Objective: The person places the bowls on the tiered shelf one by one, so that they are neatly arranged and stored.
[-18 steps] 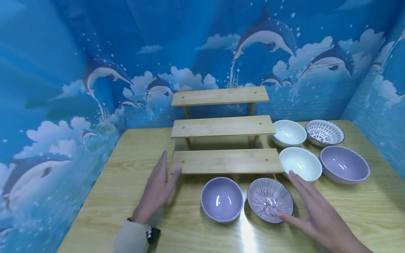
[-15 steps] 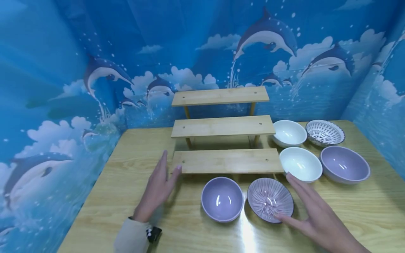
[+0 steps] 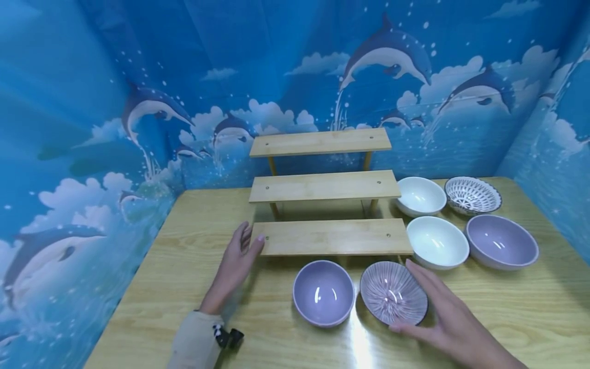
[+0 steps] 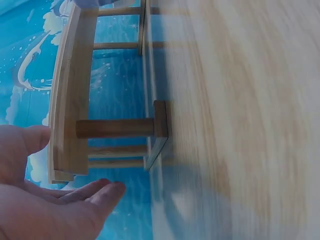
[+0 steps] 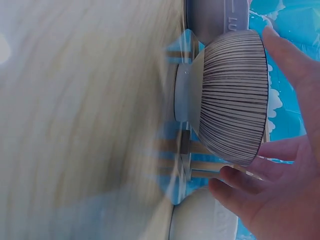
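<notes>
My right hand (image 3: pixel 447 318) spans the striped purple bowl (image 3: pixel 394 292), thumb at its near rim and fingers at its far right side. In the right wrist view, the bowl's lined outer wall (image 5: pixel 232 95) lies between thumb and fingers, its foot on the table. My left hand (image 3: pixel 232 266) is at the left end of the lowest wooden shelf (image 3: pixel 332 237), fingers loosely bent, holding nothing. In the left wrist view its thumb (image 4: pixel 37 137) is close to the board's edge; contact cannot be told. A plain purple bowl (image 3: pixel 324 293) stands left of the striped one.
Two higher boards, the middle shelf (image 3: pixel 324 186) and top shelf (image 3: pixel 320 142), rise behind. To the right stand two white bowls (image 3: pixel 437 241), a larger purple bowl (image 3: pixel 501 242) and a black-and-white patterned bowl (image 3: pixel 473 196). A dolphin-printed backdrop (image 3: pixel 286 61) encloses the wooden table (image 3: pixel 152 302).
My right hand has shifted left and closed in around the striped bowl. The left hand's fingers have bent more and moved slightly right. The bowls have stayed in place.
</notes>
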Demonstrator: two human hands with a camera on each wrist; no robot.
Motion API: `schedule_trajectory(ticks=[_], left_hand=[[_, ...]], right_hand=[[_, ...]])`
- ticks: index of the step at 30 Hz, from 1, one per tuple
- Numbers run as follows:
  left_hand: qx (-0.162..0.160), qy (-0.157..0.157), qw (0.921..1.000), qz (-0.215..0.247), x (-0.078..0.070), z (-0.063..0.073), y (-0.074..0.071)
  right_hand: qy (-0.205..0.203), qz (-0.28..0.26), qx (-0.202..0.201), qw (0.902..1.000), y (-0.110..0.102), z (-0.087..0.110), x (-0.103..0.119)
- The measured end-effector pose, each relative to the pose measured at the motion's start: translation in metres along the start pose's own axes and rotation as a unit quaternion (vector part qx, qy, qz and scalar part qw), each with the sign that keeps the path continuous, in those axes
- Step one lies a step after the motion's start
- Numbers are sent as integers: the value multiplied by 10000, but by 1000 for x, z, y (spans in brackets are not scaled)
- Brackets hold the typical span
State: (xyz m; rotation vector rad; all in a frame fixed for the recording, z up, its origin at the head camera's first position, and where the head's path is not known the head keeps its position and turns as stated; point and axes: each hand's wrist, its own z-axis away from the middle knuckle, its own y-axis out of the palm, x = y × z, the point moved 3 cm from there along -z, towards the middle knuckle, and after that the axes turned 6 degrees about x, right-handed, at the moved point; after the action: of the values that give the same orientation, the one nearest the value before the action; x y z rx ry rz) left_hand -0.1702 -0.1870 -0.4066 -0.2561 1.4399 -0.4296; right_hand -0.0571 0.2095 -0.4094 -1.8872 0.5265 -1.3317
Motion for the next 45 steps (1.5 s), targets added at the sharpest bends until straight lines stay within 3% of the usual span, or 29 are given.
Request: schedule_trajectory(ticks=[5, 12, 26, 36, 45], left_hand=[[-50, -237, 9995, 212, 2, -5, 4], [-46, -630, 9953, 740, 6, -9, 10], [-115, -942, 9835, 1538, 13, -15, 21], [7, -988, 9838, 1496, 15, -16, 20], [100, -995, 9854, 1377, 15, -16, 19]], right_hand=[[201, -322, 234, 9990, 4, -2, 0], [144, -663, 125, 9976, 10, -3, -5], [238, -798, 2, 9965, 15, -6, -9], [342, -560, -179, 9977, 14, -7, -8], [296, -735, -218, 9966, 4, -5, 1]])
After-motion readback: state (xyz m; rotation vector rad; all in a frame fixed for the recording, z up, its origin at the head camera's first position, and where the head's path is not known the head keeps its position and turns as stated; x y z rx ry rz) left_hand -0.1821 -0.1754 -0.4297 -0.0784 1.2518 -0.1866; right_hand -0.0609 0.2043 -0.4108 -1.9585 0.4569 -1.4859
